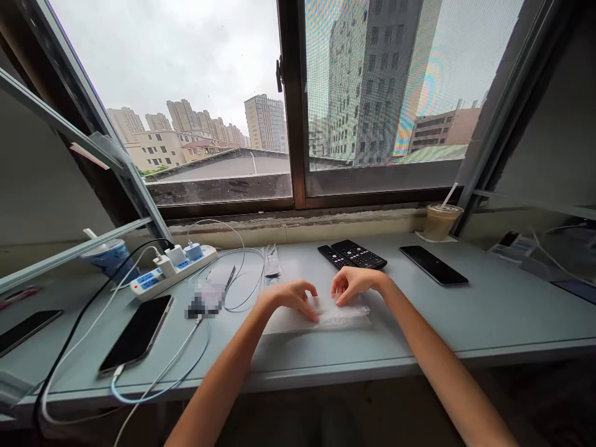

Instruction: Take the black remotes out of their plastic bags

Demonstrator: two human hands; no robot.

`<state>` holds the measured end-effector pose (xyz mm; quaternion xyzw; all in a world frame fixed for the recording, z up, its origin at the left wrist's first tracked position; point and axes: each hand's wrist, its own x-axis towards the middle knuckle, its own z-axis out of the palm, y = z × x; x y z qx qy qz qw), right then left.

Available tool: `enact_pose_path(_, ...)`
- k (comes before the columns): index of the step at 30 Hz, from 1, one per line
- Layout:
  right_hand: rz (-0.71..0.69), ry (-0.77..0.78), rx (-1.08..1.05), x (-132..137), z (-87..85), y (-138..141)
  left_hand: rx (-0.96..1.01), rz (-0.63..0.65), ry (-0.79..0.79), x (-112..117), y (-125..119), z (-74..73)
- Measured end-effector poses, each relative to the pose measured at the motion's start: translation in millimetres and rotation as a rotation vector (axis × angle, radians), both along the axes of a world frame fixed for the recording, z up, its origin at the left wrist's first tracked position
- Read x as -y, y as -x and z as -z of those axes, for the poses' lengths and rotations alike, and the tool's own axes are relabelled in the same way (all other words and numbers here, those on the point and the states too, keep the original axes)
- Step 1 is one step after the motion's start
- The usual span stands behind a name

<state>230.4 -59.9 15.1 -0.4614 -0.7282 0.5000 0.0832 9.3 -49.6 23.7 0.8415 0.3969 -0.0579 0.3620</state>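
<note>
Nearest the lens, two bare forearms, rising from the bottom edge and angling inward to meet at centre frame. Left hand point(287, 297) palm-down, wrist bent, fingers curled, thumb and fingertips pinched together on the near part of a clear bag point(347, 318). Right hand point(356, 284) just beside it, knuckles arched high, fingers hooked under, tips nipping the bag's far edge. Hands close together, not touching. Bag flat on the grey table point(488, 310) at centre frame, mostly under and between both hands, one end poking out to the lower right of the right hand.

Just beyond the right hand, upper centre: two black remotes point(358, 253), side by side and touching. Further right, a dark phone point(434, 265) lying face up, and past it an iced drink point(441, 221) with a straw, set against the window sill. Above the left hand, a second clear packet point(271, 261).

Left of centre: a white strip point(172, 271) with plugs in it, looping cables point(242, 273), and a blurred patch. Lower left: another phone, the charging phone point(137, 332), face up, with a cable plugged into its near end. Toward the left edge: a blue cup point(110, 257) behind the strip.
</note>
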Motion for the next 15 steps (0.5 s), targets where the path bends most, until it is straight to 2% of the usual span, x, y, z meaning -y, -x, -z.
enact_pose_path(7,-0.015,-0.028,0.062,-2,3.8,-1,-0.074,0.032,0.033,0,5,-5.0)
enact_pose_path(13,-0.016,-0.131,0.015,6,-10.8,2,0.099,0.075,0.016,0,10,-10.6)
enact_pose_path(15,-0.029,-0.123,-0.004,8,-13.6,3,0.147,0.075,0.027,-1,11,-11.8)
